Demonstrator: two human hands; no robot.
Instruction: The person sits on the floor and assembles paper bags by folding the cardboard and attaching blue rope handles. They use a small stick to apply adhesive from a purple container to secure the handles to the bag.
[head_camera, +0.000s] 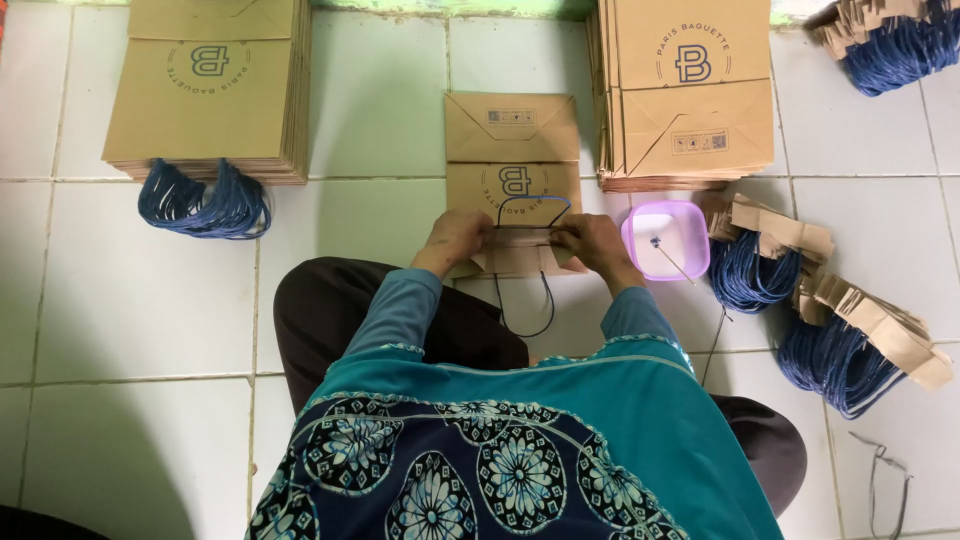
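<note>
A flat brown paper bag (512, 140) lies on the tiled floor in front of me, its open end toward me. My left hand (455, 238) and my right hand (592, 243) press a brown paper strip (520, 250) with a dark blue cord handle (533, 207) onto the bag's near edge. One cord loop lies on the bag between my hands. Another cord loop (530, 318) hangs toward my lap.
A stack of finished bags (210, 90) with blue handles sits at the left, a stack of flat bags (685, 90) at the right. A small purple tub (667, 240) with a stick stands beside my right hand. Bundles of handle strips (850, 330) lie at the right.
</note>
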